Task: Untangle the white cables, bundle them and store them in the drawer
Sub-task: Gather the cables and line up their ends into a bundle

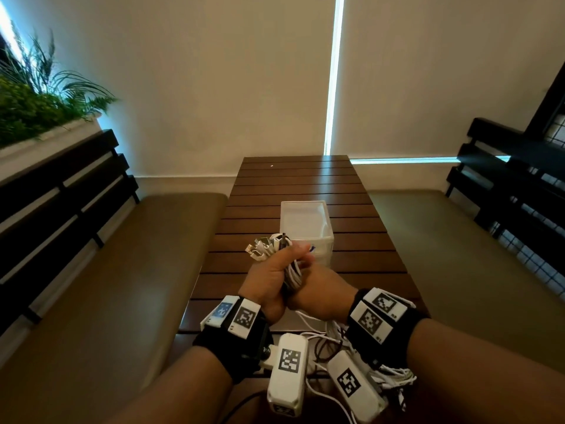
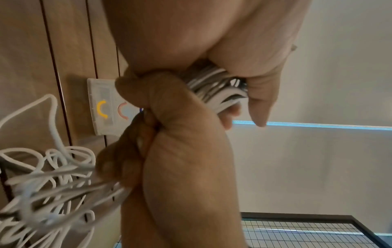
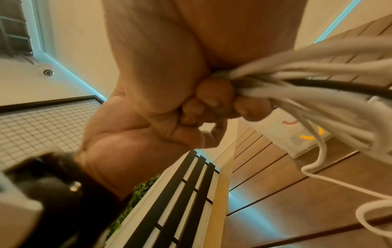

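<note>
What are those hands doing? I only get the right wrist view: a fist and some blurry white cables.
Observer: In the head view, plugs fan out of the bundle above the left grip.
Operator: Is that all the cables?
Observer: No. The left wrist view shows a loose tangle lying on the table.
Operator: And the drawer?
Observer: In the head view, the drawer box stands on the table just beyond the right grip, which holds the same bundle.
</note>
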Available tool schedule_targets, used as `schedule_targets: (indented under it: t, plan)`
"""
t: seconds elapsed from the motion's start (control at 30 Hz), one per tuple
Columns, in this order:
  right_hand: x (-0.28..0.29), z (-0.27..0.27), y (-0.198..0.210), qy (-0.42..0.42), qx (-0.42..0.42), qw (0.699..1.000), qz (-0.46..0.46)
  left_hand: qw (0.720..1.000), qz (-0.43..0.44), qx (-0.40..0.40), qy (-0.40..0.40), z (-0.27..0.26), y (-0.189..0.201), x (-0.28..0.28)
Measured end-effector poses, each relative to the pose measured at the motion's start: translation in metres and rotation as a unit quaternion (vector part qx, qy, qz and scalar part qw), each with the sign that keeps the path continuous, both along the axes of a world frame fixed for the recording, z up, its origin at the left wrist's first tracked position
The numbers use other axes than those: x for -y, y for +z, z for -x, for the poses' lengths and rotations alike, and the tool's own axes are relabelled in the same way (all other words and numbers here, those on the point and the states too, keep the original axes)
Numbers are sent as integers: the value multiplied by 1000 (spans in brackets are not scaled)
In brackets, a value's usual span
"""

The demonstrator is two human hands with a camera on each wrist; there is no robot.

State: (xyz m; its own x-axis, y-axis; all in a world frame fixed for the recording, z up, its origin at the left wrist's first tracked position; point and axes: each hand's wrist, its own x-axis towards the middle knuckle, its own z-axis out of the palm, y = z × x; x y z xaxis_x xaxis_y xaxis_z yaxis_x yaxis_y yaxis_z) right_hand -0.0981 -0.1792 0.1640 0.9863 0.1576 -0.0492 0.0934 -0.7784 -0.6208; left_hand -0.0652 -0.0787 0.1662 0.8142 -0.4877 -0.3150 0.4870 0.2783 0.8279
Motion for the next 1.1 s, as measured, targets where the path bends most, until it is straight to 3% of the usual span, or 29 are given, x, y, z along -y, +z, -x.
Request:
schedule_targets:
  t: [0.2,0.4,0.5,0.6,0.73,0.87,0.97,1.1]
  plan:
    - [-1,-4,9,-95,56,982,153,989,-40,-69,121,15,5,12]
    - [-9,-8,15,-35,117,949,289,979,4,-173,111,-2,24,10]
    - [-11,-7,10,-9,132,953,272,978,15,-180,102,-6,22,7]
    - [-5,-3,4,-3,135,976,173,974,45,-183,122,-7,21,1]
    - [11,2,6,36,46,998,31,966,117,-177,150,-5,30,-7]
    - [23,8,14,66,-54,991,-99,976,120,-129,130,-4,34,-7]
    - [29,8,18,68,-101,990,-72,982,119,-109,97,-8,30,-7]
    - [34,9,24,112,-115,985,59,991,111,-72,17,-9,26,-8]
